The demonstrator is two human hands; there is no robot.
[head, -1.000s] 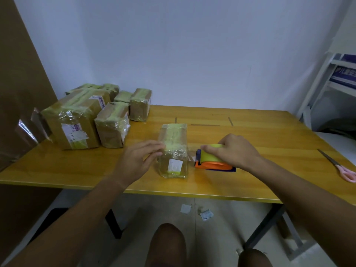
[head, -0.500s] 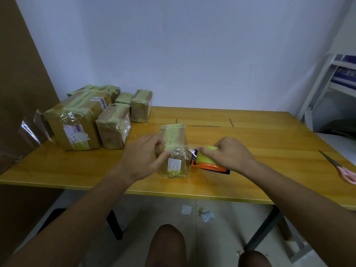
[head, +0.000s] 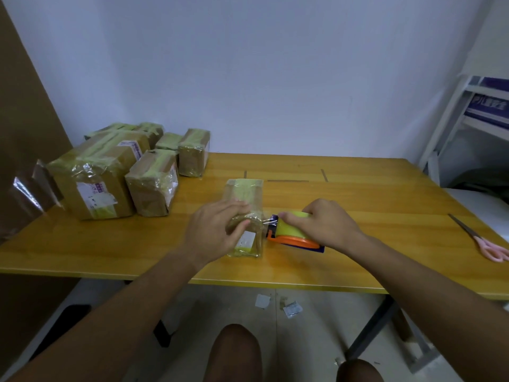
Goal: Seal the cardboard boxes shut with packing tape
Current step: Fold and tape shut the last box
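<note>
Several taped boxes (head: 110, 172) stood grouped at the table's (head: 358, 194) far left, well apart from the work and out of the way. Toward the middle, near the front edge, lay the small cardboard box (head: 243, 194) in hand, already wrapped in glossy tape, with a white label on its near face. The left hand (head: 212, 232) held it, fingers curled over the near top and thumb against the front. Just right of it, a short stretch of clear tape (head: 267, 221) ran from the box's right side to the tape dispenser (head: 293, 235), which rested on the table and was clasped from above by the right hand (head: 327, 226), fingers wrapped over the yellow-green roll.

To do this step well, the left hand would likely need to pin the box firmly while the right kept the strip taut and level, then pressed the tape flat before cutting, lest it wrinkle or drag the light box.

Farther right, pink-handled scissors (head: 484, 241) lay near the edge, clear of the stroke. Nothing stood between dispenser and box.
</note>
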